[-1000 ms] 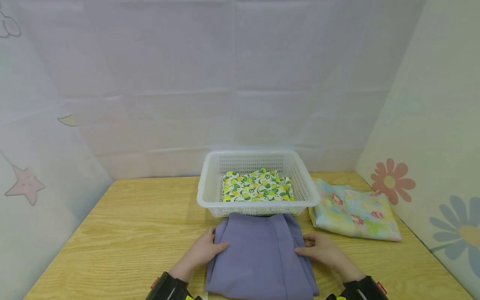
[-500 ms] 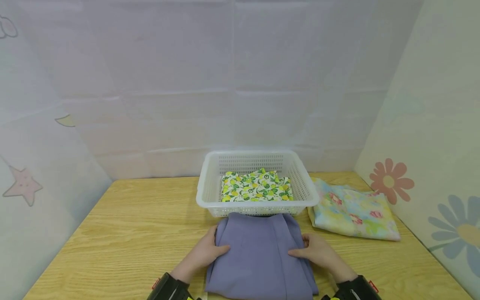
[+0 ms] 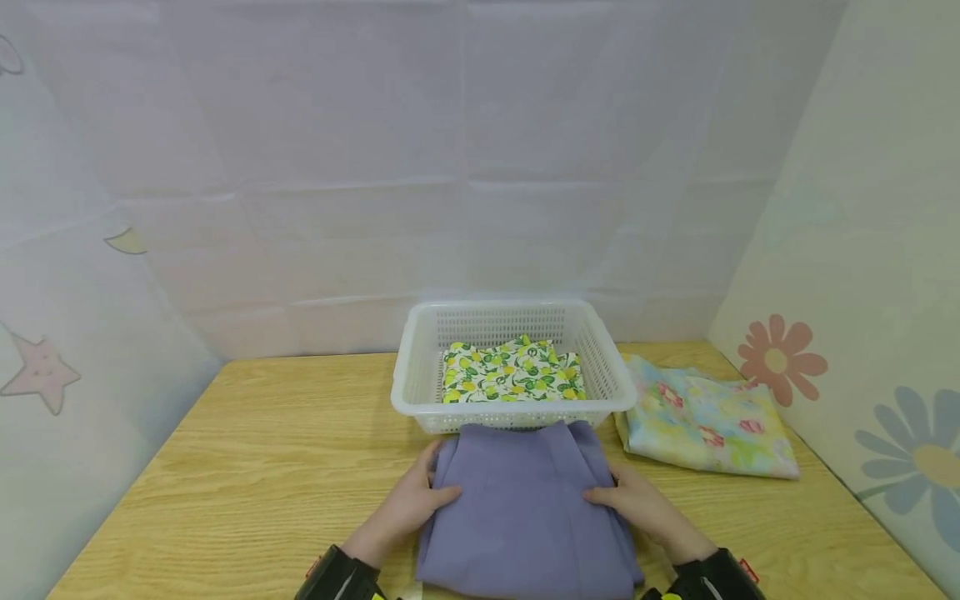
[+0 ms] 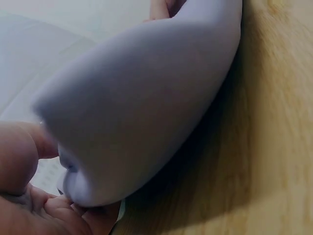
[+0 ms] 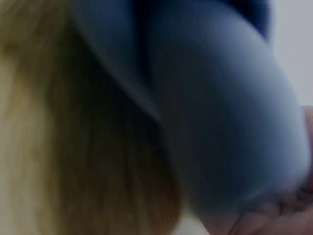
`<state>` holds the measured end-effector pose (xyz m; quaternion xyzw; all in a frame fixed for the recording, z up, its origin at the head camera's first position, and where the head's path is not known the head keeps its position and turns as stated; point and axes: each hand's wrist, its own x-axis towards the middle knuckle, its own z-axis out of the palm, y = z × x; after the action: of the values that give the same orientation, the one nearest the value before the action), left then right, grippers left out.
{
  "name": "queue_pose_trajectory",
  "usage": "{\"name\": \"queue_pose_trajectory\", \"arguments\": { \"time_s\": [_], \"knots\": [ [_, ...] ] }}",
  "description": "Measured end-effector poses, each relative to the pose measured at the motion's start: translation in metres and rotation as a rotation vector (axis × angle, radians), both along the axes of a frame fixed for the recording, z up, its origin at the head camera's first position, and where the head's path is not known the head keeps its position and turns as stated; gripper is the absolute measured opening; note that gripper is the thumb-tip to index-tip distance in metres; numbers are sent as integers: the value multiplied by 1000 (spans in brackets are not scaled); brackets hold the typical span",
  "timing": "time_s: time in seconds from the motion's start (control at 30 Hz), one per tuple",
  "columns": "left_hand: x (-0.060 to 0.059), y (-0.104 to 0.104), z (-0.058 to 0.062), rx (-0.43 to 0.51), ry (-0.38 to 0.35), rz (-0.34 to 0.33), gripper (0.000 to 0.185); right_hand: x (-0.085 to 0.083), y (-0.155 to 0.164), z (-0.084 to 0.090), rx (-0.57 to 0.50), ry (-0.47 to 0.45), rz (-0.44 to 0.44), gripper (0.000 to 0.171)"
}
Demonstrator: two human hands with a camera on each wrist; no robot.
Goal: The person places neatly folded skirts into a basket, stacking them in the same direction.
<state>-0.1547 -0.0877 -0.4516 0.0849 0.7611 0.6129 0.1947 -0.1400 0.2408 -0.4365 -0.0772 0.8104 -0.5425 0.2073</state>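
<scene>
Folded purple cloth (image 3: 525,521) is gripped at its sides by your left hand (image 3: 414,500) and right hand (image 3: 637,498), near a white basket (image 3: 510,408) holding lemon-print fabric (image 3: 513,373).

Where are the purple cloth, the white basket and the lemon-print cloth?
Purple cloth (image 3: 527,517), head view: middle of its upper face.
White basket (image 3: 513,408), head view: middle of its near rim.
Lemon-print cloth (image 3: 513,374), head view: middle of its visible surface.

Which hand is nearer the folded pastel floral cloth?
Right hand, just in front of the left end of the floral cloth; the left hand, farther left, across the folded purple fabric.
</scene>
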Motion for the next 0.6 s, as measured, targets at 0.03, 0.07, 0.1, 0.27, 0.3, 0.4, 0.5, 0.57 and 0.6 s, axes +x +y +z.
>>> {"name": "queue_pose_trajectory", "arguments": {
  "time_s": [0.03, 0.07, 0.1, 0.27, 0.3, 0.4, 0.5, 0.57, 0.6],
  "knots": [
    [0, 0, 0, 20, -17, 3, 86, 0, 0, 0, -27, -28, -2, 62],
    [0, 0, 0, 30, -26, 8, 85, 0, 0, 0, -50, -55, -4, 65],
    [0, 0, 1, 40, -38, 13, 85, 0, 0, 1, -71, -76, -3, 67],
    [-1, 0, 1, 45, -77, 43, 82, -2, 2, 0, -160, -142, 36, 71],
    [-2, 0, 1, 45, -83, 51, 82, -2, 3, 0, -178, -151, 46, 71],
    [-2, 0, 2, 63, -88, 73, 82, -3, 5, 1, -216, -167, 68, 72],
    [-3, -2, 4, 96, -85, 93, 81, -4, 6, 3, -248, -193, 77, 73],
    [-4, -3, 6, 121, -80, 98, 80, -4, 8, 5, -273, -196, 87, 72],
    [-4, -3, 7, 124, -76, 100, 80, -4, 9, 7, -287, -196, 92, 71]
  ]
}}
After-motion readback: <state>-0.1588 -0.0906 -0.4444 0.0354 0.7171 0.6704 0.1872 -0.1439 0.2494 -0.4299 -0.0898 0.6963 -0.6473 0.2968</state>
